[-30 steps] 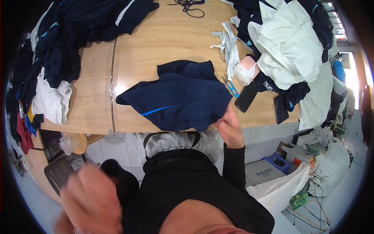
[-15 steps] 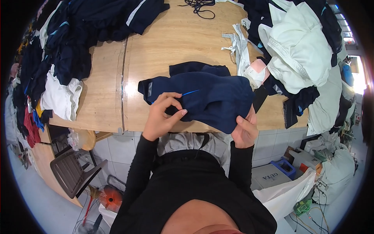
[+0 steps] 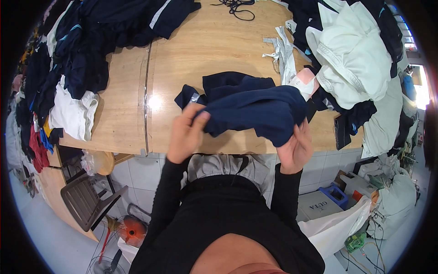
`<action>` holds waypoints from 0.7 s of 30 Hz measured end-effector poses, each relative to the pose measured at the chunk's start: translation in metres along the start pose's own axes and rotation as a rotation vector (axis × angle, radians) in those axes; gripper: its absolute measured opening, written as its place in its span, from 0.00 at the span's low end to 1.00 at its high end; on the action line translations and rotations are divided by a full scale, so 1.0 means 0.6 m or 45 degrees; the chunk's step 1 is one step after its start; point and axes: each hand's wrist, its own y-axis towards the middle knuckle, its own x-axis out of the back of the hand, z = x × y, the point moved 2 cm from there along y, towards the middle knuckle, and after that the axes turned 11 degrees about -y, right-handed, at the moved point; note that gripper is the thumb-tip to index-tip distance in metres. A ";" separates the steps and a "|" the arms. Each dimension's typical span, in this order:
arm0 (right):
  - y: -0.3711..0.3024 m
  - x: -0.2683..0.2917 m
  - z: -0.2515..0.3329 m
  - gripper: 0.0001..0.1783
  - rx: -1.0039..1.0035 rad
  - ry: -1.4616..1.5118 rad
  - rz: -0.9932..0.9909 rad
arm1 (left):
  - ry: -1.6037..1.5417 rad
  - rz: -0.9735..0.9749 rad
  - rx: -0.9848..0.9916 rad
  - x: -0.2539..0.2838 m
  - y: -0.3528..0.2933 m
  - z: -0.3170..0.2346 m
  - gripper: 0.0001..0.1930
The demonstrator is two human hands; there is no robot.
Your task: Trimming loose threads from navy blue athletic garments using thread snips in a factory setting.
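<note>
A navy garment (image 3: 255, 112) is stretched between my hands above the near edge of the table; its exact kind does not show. My left hand (image 3: 185, 137) pinches its left side between thumb and fingers, slightly blurred. At the other end, my right hand (image 3: 295, 148) grips the lower right edge, the fingers partly behind the cloth. Just past the left hand, a navy end with a small pale grey patch (image 3: 195, 98) sticks out. Behind it lies another dark navy fold (image 3: 237, 81) on the table; whether it belongs to the same garment I cannot tell.
Dark navy clothes (image 3: 91, 55) are heaped at the far left beside a white garment (image 3: 73, 109). White cloth (image 3: 351, 55) is piled at the right, near pale strips (image 3: 285, 55) and a pink-and-white item (image 3: 303, 83). A dark cord (image 3: 235, 9) lies on the wooden table (image 3: 196, 50). A brown chair (image 3: 86, 201) stands lower left.
My left hand has gone from a loose pinch near a thin blue pointed thing to gripping the garment's side. The blue thing is out of sight. The garment has shifted right and folded over.
</note>
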 end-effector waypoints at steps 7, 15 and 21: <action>0.055 0.025 -0.087 0.32 -0.148 -0.554 -0.278 | 0.330 -0.289 -0.061 0.093 0.012 0.007 0.08; 0.021 0.045 -0.085 0.16 -0.080 -1.198 -0.303 | 0.439 -0.275 -0.502 0.010 -0.010 -0.010 0.06; 0.014 0.022 -0.112 0.10 0.129 -2.295 0.203 | 0.342 0.017 -0.372 -0.045 -0.007 0.023 0.08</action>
